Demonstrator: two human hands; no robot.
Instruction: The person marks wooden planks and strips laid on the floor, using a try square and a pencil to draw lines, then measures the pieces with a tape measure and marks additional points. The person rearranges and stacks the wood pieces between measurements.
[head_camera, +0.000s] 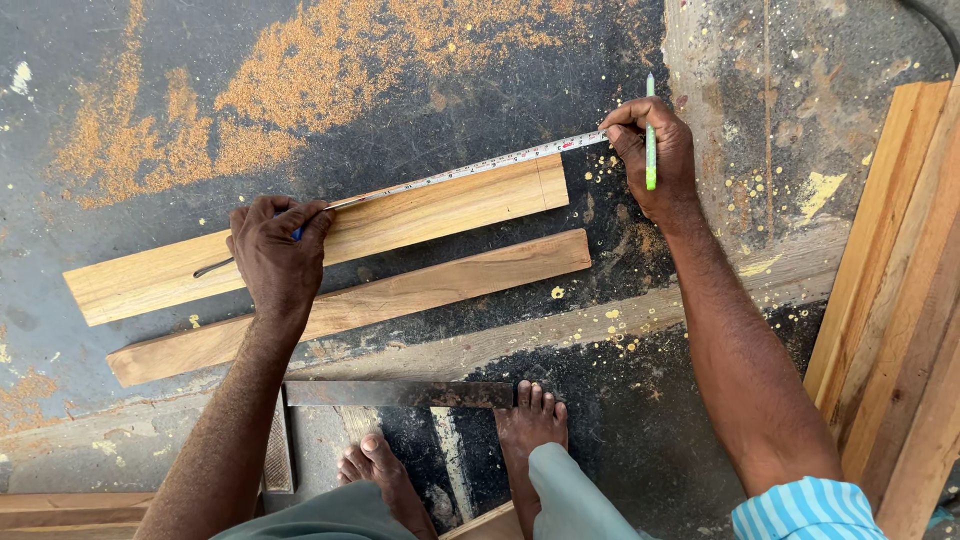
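Pale wood lies on a dark, paint-flecked floor (480, 90) dusted with orange sawdust (250, 90): two planks side by side, both slanting up to the right. On the upper plank (440, 210) a tape measure (480, 165) is stretched along the far edge. The left hand (278, 255) presses down on that plank near its left part, fingers closed over the tape's case, of which only a bit of blue shows. The right hand (655, 155) pinches the tape's free end just past the plank's right end and also grips a green pencil (650, 135), held upright between the fingers. The lower plank (400, 295) lies untouched just beside the first. Near the person's bare feet (530, 420) rests a metal square (400, 393). More boards (900, 300) are stacked at the right edge.
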